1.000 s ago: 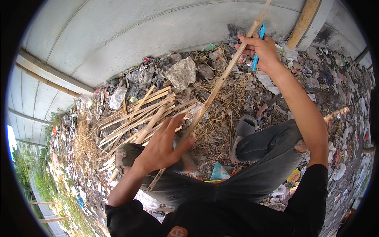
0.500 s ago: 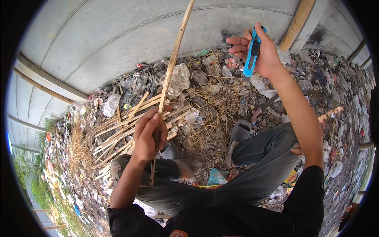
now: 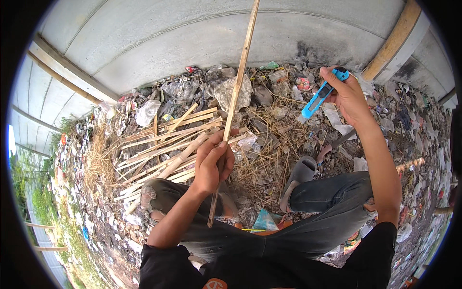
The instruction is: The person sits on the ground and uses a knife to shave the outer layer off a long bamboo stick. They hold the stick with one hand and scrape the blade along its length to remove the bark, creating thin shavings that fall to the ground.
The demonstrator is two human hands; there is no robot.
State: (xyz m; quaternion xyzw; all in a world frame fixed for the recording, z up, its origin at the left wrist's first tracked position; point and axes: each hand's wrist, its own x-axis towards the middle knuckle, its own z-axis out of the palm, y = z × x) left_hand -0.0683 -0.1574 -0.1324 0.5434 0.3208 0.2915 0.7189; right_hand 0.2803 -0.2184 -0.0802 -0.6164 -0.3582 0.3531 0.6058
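My left hand (image 3: 214, 161) is closed round a long, thin bamboo strip (image 3: 240, 72). The strip stands steeply in front of me, leaning a little to the right; its top runs past the upper picture edge and its lower end hangs over my lap. In my right hand (image 3: 350, 98) is a light-blue utility knife (image 3: 318, 98) with a dark slider, gripped mainly by the thumb against the fingers. It is held apart from the strip and points down to the left. Whether its blade is out is hard to make out.
A pile of cut bamboo strips (image 3: 163, 149) lies left of my feet. Behind it are a rough stone (image 3: 226, 94) and a grey panel wall (image 3: 202, 38). A knife-like tool with a dark blade (image 3: 339, 142) lies by my right shoe (image 3: 301, 176). Litter and dry straw cover the ground.
The view has shifted a little. My right hand with the utility knife has come down, and the knife has tilted further. My left hand and the bamboo strip appear further right.
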